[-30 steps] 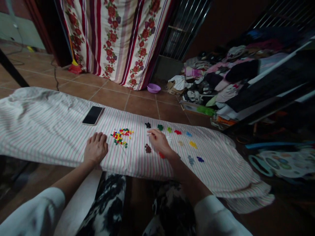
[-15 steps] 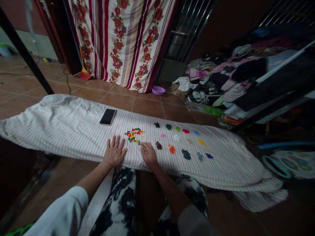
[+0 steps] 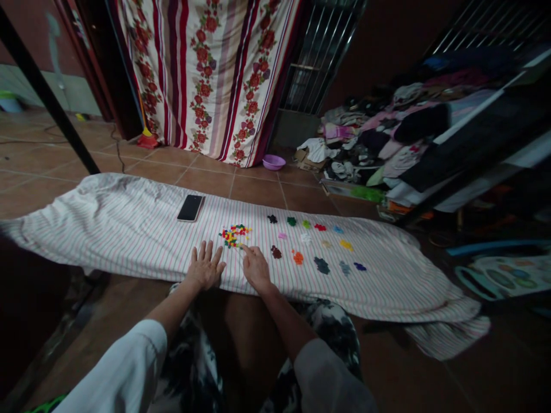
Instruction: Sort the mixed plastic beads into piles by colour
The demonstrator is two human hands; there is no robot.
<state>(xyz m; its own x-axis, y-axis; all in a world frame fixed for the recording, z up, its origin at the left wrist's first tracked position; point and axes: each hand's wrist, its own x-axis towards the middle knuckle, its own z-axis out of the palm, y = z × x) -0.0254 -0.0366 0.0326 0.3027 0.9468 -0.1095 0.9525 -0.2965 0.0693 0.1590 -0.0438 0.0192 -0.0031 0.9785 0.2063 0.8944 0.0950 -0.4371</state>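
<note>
My left hand [image 3: 205,267] lies flat on the striped cloth [image 3: 142,241], fingers spread, holding nothing. Just beyond it is a loose cluster of small red, yellow and green pieces [image 3: 233,235]. My right hand [image 3: 256,267] reaches the near right edge of that cluster with its index fingertip; the other fingers are curled in. Whether a piece is under the fingertip is too small to tell. To the right lie separate small piles sorted by colour, among them brown [image 3: 276,252], orange [image 3: 297,257], dark grey [image 3: 321,265] and yellow [image 3: 346,245].
A phone [image 3: 190,207] lies on the cloth, left of the pieces. Past the cloth, a purple basin [image 3: 274,162] stands on the tiled floor near a floral curtain [image 3: 206,80]. Heaped clothes [image 3: 379,137] are at the back right, and a dark pole [image 3: 47,92] slants at the left.
My right index finger has stretched out towards the cluster, where the fingers were pinched before. My left hand stays flat. The whole view has shifted slightly.
</note>
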